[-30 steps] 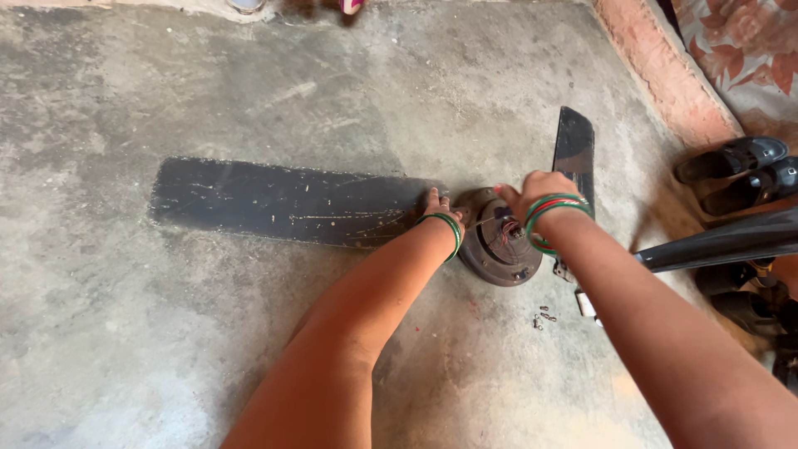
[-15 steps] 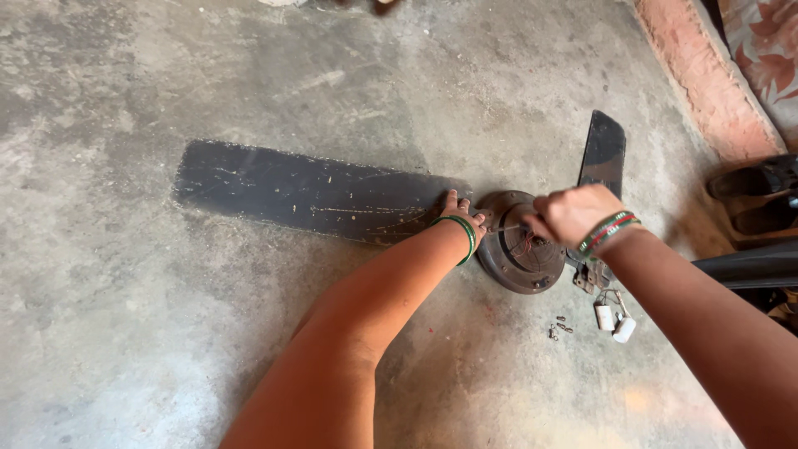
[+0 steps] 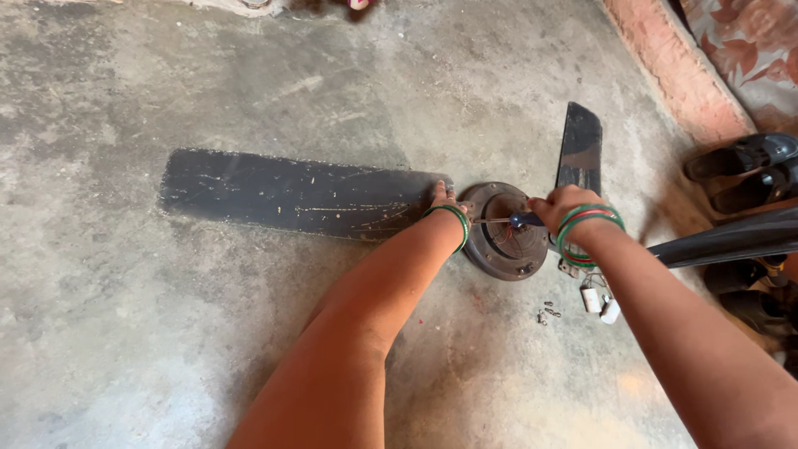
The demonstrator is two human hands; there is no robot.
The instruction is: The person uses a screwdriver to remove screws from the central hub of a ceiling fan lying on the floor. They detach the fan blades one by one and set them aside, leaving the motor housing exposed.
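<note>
A dark ceiling fan lies on the concrete floor, its round motor hub between my hands. My left hand presses on the inner end of the long scratched blade, next to the hub. My right hand grips a screwdriver with a dark handle. Its thin shaft lies across the top of the hub and points left toward my left hand. Green and red bangles circle both wrists. A second blade points away behind my right hand, and a third blade runs off to the right.
Small screws and a white part lie on the floor beside the hub. Dark sandals sit at the right by a reddish step. Patterned cloth fills the top right corner.
My right hand has drawn back to the right of the hub, so the screwdriver and its shaft now show. My left hand has stayed on the blade's end.
</note>
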